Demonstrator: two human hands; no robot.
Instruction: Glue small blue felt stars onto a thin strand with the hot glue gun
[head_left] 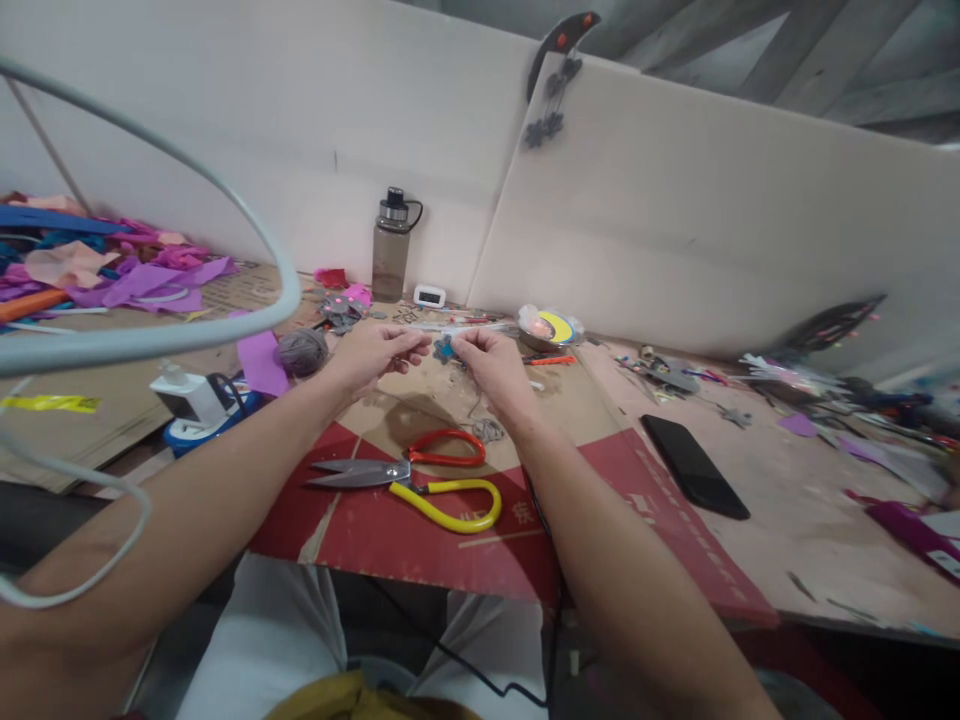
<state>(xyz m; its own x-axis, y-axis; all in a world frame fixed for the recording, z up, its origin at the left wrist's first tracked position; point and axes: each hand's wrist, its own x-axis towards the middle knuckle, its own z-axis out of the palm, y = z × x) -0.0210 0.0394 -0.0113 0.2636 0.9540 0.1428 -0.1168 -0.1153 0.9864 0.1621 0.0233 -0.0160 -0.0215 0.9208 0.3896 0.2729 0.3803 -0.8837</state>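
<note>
My right hand [491, 365] pinches a small grey flower with a blue centre [444, 348] at its fingertips. Just left of the flower, my left hand [379, 357] has its thumb and forefinger pressed together; what they hold, if anything, is too small to make out. Grey yarn hangs beneath my right hand to a small tangle [487, 430]. Nearer to me, scissors [442, 475] with one red and one yellow handle lie on the red part of the cardboard [510, 560]. A ball of grey yarn [302, 351] sits left of my left hand.
A bottle [391, 250] and a small white clock [429, 296] stand by the back wall. Behind my right hand is a bowl [550, 330]. A black phone [694, 465] lies at right. White cable loops [281, 290] cross the left side, before a charger [191, 400] and colourful scraps [142, 280].
</note>
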